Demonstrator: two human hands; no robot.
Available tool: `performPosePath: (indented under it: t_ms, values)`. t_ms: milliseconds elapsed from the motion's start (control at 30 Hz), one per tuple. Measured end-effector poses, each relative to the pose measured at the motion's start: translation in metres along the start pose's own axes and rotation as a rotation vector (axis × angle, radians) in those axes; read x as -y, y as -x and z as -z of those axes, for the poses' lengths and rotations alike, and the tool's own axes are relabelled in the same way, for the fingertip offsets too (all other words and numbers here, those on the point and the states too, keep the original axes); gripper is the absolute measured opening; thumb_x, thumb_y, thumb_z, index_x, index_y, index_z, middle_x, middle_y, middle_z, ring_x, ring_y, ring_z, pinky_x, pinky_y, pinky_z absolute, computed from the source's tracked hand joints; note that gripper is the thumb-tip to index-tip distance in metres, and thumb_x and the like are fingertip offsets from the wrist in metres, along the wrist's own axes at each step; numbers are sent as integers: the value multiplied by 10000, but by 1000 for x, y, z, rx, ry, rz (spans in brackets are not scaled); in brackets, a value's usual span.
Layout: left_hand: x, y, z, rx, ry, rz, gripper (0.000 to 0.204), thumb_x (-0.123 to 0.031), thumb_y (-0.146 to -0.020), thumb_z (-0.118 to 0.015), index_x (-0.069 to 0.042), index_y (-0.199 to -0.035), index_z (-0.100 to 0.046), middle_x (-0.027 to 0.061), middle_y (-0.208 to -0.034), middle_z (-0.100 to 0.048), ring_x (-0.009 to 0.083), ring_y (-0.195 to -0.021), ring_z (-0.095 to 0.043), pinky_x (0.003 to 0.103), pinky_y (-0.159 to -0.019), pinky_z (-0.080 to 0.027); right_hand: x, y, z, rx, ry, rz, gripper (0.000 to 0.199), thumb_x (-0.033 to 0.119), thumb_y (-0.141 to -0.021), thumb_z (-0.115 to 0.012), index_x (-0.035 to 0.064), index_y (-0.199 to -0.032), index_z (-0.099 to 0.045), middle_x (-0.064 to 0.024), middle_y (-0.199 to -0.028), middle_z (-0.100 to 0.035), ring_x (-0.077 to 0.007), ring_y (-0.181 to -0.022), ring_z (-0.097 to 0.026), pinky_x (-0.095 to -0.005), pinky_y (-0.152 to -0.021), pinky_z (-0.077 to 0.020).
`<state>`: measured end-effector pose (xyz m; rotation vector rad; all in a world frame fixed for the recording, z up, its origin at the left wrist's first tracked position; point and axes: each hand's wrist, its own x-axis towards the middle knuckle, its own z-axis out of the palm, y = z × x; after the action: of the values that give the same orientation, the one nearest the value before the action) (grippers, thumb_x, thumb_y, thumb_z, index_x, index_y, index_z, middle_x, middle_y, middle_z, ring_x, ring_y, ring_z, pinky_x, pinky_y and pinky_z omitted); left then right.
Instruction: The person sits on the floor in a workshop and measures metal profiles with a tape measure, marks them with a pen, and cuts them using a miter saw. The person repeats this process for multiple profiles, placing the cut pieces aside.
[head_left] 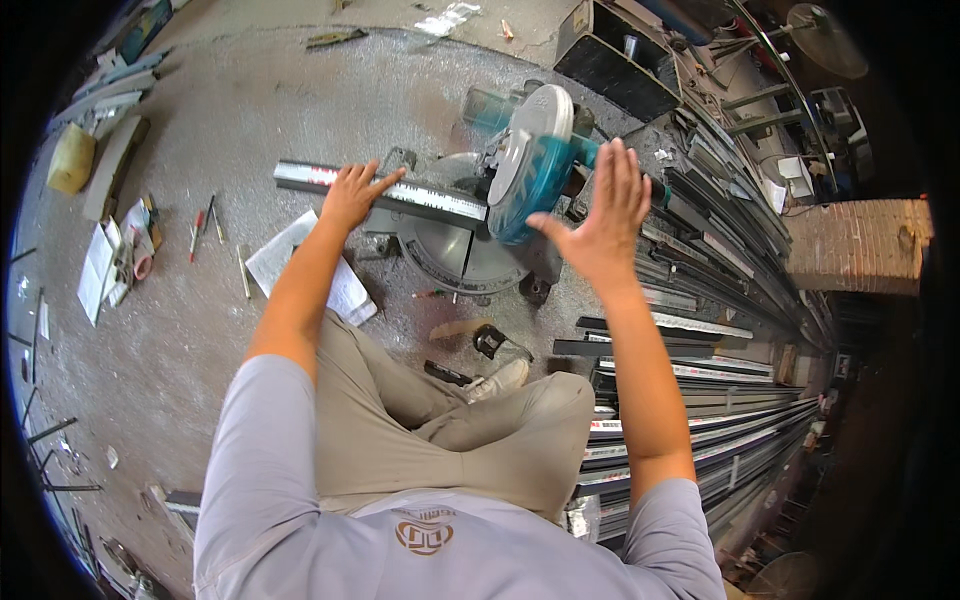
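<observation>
Already my left hand (352, 195) pressed flat on the aluminium profile (385, 190) beside the mitre saw (525, 170), my right hand (600, 215) spread open just beside its blade guard; a slipping profile could have dragged fingers in.

floor (200, 330): concrete | on it: mitre saw (500, 200), papers (290, 262), screwdrivers (203, 228), metal profiles (700, 400)

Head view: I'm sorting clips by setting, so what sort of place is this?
Probably a metal-fabrication workshop: a teal mitre saw on the gritty concrete floor, and stacked long metal profiles alongside.
</observation>
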<state>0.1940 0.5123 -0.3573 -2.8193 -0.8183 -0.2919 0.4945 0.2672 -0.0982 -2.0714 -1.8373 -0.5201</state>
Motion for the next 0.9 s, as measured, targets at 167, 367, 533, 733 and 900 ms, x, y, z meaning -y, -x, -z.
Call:
performPosePath:
  t_ms: [167, 367, 533, 733, 900]
  values:
    - [4, -4, 27, 82, 91, -56, 895, -390, -872, -761, -356, -1643, -308, 122, -1353, -566, 308, -1206, -536, 433, -1032, -417, -26, -66, 16, 261, -65, -245, 972, 868, -833, -569, -49, -1131, -698, -176, -1009, -716, -362, -1041, -674, -478, -952, -488]
    - [-6, -19, 10, 92, 226, 23, 716, -540, -856, -755, -280, -1479, -519, 128, -1162, -591, 325, -1163, -544, 442, -982, -428, -64, -110, 16, 743, -202, -492, 929, 825, -945, -455, -64, -1013, -718, -106, -792, -639, -232, -799, -606, -388, -813, -480]
    - [-7, -14, 5, 72, 246, 53, 647, -548, -833, -775, -244, -1364, -563, 118, -1114, -595, 319, -1137, -562, 444, -959, -443, -52, -104, 9, 712, -229, -462, 995, 855, -949, -347, -54, -865, -741, -152, -746, -689, -267, -745, -644, -398, -758, -497]
    - [-9, -15, 5, 140, 251, 140, 691, -565, -792, -805, -182, -1323, -585, 111, -1174, -602, 295, -1198, -536, 415, -1015, -428, -30, -83, 14, 678, -106, -359, 979, 829, -974, -305, -49, -887, -729, -226, -778, -698, -398, -840, -685, -445, -809, -503]
    - [-10, -17, 6, 125, 250, 154, 695, -577, -767, -815, -177, -1291, -596, 104, -1165, -607, 293, -1198, -537, 420, -1025, -416, -25, -67, 14, 695, -124, -338, 931, 800, -995, -298, -10, -990, -757, -261, -866, -714, -461, -923, -683, -479, -845, -510]
